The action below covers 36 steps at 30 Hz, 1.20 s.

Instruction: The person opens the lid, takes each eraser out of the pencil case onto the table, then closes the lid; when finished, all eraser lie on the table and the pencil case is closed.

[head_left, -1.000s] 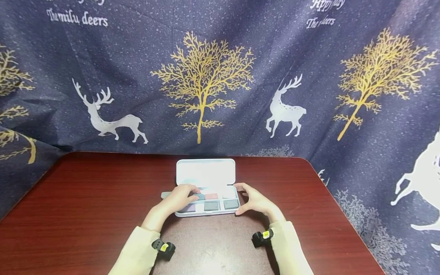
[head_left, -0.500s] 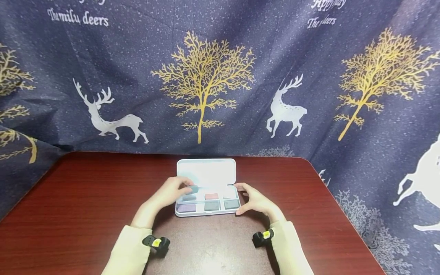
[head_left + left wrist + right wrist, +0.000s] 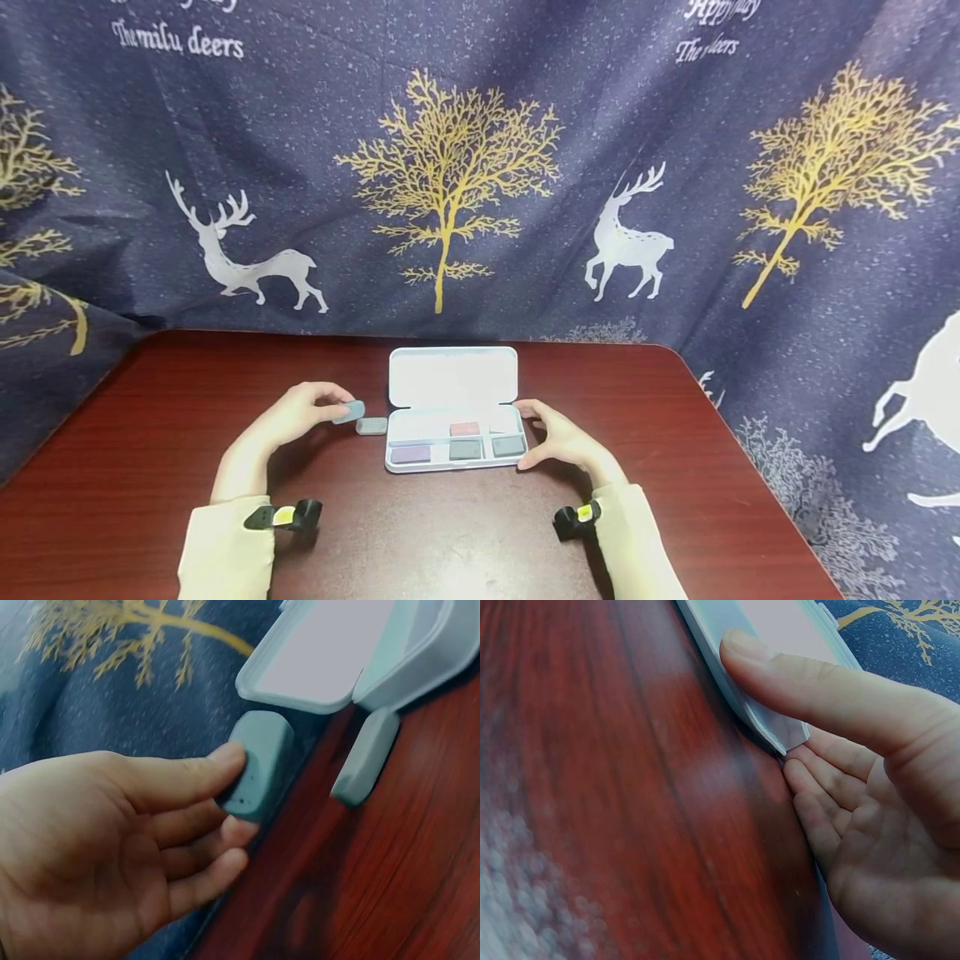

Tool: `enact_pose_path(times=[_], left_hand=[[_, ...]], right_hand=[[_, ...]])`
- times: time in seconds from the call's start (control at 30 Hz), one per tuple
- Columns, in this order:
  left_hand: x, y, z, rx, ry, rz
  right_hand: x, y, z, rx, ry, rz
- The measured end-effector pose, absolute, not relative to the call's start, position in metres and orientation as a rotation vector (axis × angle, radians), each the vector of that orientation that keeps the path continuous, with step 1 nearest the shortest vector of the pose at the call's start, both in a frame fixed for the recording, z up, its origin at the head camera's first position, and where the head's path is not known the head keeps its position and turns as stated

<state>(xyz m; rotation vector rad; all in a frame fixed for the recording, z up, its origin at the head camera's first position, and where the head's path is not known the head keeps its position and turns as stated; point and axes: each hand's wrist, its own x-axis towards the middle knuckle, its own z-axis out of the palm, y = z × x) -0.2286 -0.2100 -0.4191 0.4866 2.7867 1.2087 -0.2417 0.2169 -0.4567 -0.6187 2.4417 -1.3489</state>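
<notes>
In the head view, a white hinged case (image 3: 411, 427) lies with its lid (image 3: 453, 377) raised at the back. My right hand (image 3: 562, 440) grips its right end, thumb at the front corner and fingers behind. Left of the case, my left hand (image 3: 296, 417) pinches a blue-green rounded block (image 3: 259, 761) between thumb and fingers, just above the table. A grey-green block (image 3: 372, 426) lies on the table against the case's left end. Inside the case sit a purple block (image 3: 411, 454), a pink block (image 3: 464, 428) and dark grey-green blocks (image 3: 465, 450).
The red-brown wooden table (image 3: 442, 533) extends around the case on every side. Behind it hangs a dark blue cloth (image 3: 525, 275) printed with deer and trees. Each wrist wears a black strap camera (image 3: 288, 516).
My left hand has lifted the blue-green block out of the case and carried it left past the case's end. The right hand has stayed at the case's right end.
</notes>
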Motion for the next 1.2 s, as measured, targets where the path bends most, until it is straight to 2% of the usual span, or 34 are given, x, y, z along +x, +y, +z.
enact_pose_path(times=[0.23, 1.2], left_hand=[[-0.226, -0.223, -0.424, 0.427, 2.796, 1.107], [-0.229, -0.218, -0.437, 0.398, 2.871, 0.967]], right_hand=[[-0.241, 0.216, -0.455, -0.628, 2.457, -1.335], [-0.242, 0.216, -0.457, -0.652, 2.465, -1.337]])
